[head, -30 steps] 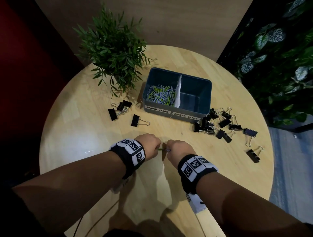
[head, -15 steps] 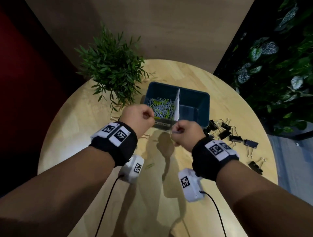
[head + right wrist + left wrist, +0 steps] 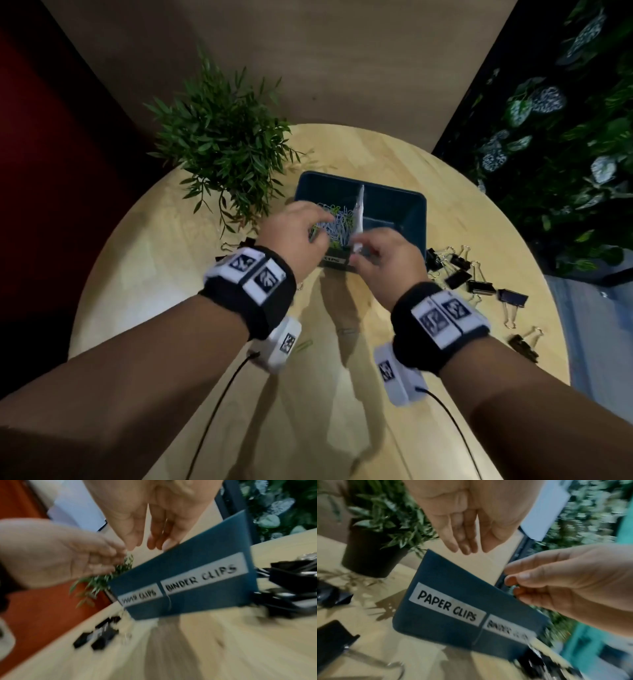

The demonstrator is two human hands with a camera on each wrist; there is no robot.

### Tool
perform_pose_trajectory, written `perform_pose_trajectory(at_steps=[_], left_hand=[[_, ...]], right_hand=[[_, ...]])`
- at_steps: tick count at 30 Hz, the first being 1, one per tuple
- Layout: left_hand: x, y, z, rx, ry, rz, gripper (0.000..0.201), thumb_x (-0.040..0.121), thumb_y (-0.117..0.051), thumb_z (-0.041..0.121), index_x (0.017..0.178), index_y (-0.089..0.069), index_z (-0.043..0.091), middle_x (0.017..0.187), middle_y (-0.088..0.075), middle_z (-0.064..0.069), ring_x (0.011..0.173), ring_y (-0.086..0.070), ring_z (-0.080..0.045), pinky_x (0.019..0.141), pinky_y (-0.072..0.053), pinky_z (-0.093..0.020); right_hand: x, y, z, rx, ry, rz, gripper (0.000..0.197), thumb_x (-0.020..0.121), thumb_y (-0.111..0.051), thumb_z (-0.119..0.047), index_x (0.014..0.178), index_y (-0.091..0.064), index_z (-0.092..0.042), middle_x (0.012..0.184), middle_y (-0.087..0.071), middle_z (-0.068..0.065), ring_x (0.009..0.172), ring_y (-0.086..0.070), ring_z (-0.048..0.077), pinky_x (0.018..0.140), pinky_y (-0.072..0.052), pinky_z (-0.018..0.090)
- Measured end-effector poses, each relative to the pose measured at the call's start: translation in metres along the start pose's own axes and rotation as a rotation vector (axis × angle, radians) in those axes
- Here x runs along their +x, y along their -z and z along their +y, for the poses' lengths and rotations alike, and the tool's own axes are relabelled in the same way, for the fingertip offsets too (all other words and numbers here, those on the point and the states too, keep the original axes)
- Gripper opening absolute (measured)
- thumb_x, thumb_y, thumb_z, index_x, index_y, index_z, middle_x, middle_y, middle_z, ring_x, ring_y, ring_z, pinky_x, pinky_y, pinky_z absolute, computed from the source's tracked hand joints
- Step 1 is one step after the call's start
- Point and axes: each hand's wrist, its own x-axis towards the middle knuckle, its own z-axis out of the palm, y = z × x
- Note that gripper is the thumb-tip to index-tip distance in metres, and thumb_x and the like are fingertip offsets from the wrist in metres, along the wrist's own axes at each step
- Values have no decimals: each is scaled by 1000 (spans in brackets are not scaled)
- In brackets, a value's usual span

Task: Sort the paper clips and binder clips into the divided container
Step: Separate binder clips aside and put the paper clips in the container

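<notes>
The dark blue divided container (image 3: pixel 418 219) sits mid-table, its labels PAPER CLIPS (image 3: pixel 448 605) and BINDER CLIPS (image 3: pixel 204 577) facing me. Several paper clips (image 3: pixel 339 222) fill its left compartment; the right one shows only dark floor beside the white divider (image 3: pixel 360 209). My left hand (image 3: pixel 298 229) hovers over the left compartment with straight, empty fingers (image 3: pixel 453 545). My right hand (image 3: pixel 380 253) hangs over the near rim by the divider, fingers (image 3: pixel 130 543) loosely extended, with nothing seen between them. Black binder clips (image 3: pixel 479 284) lie right of the container, with a few more (image 3: pixel 239 245) on its left. Two loose paper clips (image 3: pixel 303 346) lie on the table under my wrists.
A potted plant (image 3: pixel 222 147) stands on the round wooden table (image 3: pixel 154 260), left of the container and close to my left hand. A leafy wall (image 3: pixel 565 137) runs along the right. Cables trail from both wrist cameras toward me.
Both hands rose from the near table and moved forward over the container. The clip they pinched between them is no longer visible, and their fingers have opened.
</notes>
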Motion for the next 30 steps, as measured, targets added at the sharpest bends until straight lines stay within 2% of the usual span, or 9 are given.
perform_pose_trajectory(at_steps=[2,3,5,7,9,13,16,21,30], left_hand=[[-25,-5,-3,68,-217,-101,17,84,-59,17,96,-71,18,105,-63,2,94,-57,-13,91,-48,-27],[-38,-10,-8,158,-264,-255,16,84,-58,19,95,-70,17,104,-62,0,94,-58,-17,89,-50,-31],[-59,-28,-24,383,-174,-667,23,84,-54,22,104,-64,18,112,-58,-3,105,-56,-22,91,-47,-31],[-72,-42,-38,498,-37,-928,28,84,-56,22,112,-58,18,119,-54,-6,110,-53,-25,91,-44,-32],[-73,-49,-42,522,-1,-957,28,85,-57,18,113,-57,16,120,-54,-8,111,-53,-26,91,-44,-33],[-70,-57,-38,577,-57,-939,27,85,-53,11,112,-56,13,119,-55,-12,109,-54,-31,90,-45,-36],[-67,-56,-34,626,-102,-900,30,86,-53,12,116,-53,10,118,-53,-14,107,-55,-33,86,-46,-38],[-71,-58,-25,702,-108,-867,32,90,-44,6,122,-51,8,121,-50,-17,112,-52,-35,90,-45,-39],[-76,-54,-16,762,-194,-927,32,93,-38,4,122,-51,3,120,-52,-20,111,-51,-36,89,-43,-40]], right_hand=[[-25,-8,14,-148,136,32,16,81,-67,-18,94,-74,-15,98,-64,9,93,-58,28,83,-45,33],[-36,-14,24,-234,171,-6,15,81,-64,-21,92,-74,-16,94,-64,9,90,-59,30,80,-46,33],[-55,-25,37,-378,72,-311,26,87,-55,-30,108,-69,-22,110,-61,5,103,-56,28,89,-46,33],[-66,-34,46,-370,-113,-556,36,91,-52,-33,126,-57,-26,129,-50,0,121,-47,21,102,-38,29],[-64,-40,48,-322,-161,-540,35,92,-52,-31,126,-57,-24,130,-49,1,121,-48,19,101,-38,27],[-53,-52,35,-467,-121,-560,24,93,-50,-18,113,-62,-11,119,-55,9,108,-56,26,92,-46,33],[-50,-54,26,-524,-96,-602,27,91,-48,-9,116,-58,-10,121,-53,11,110,-55,28,93,-47,35],[-59,-50,12,-636,109,-742,32,91,-46,-12,121,-54,-5,119,-52,15,113,-50,33,94,-46,40],[-61,-52,8,-720,199,-783,33,97,-30,-12,121,-50,0,119,-54,21,107,-53,35,87,-45,42]])
